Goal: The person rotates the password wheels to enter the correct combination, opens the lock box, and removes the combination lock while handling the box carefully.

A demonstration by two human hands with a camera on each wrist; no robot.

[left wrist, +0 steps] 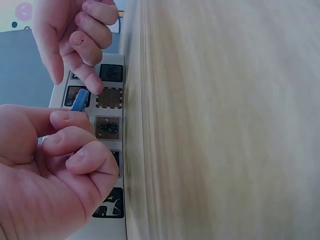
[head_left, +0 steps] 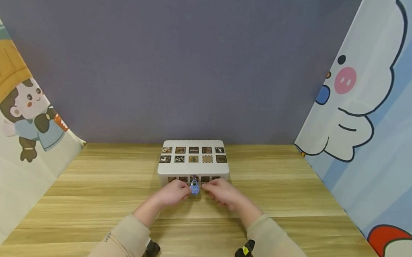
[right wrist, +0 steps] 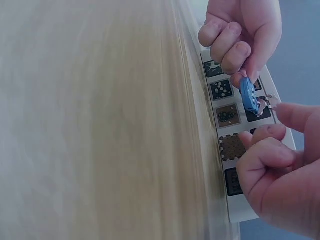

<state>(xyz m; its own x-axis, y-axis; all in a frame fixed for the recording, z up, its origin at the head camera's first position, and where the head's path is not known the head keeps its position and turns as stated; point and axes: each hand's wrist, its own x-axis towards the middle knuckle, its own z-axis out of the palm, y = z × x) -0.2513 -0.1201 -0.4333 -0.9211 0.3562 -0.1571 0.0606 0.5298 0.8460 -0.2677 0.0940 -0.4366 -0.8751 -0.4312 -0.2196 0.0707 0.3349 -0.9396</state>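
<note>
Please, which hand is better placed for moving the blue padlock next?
Likely the left hand: it pinches the blue padlock, while the right hand is beside it without gripping it.

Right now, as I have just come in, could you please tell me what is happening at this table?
A person pinches a blue padlock with the left hand at the front of a white box, which sits closed on the wooden table. The right hand is beside the padlock, thumb and index finger apart, not holding it. I cannot tell whether the padlock is fastened to the box.
</note>
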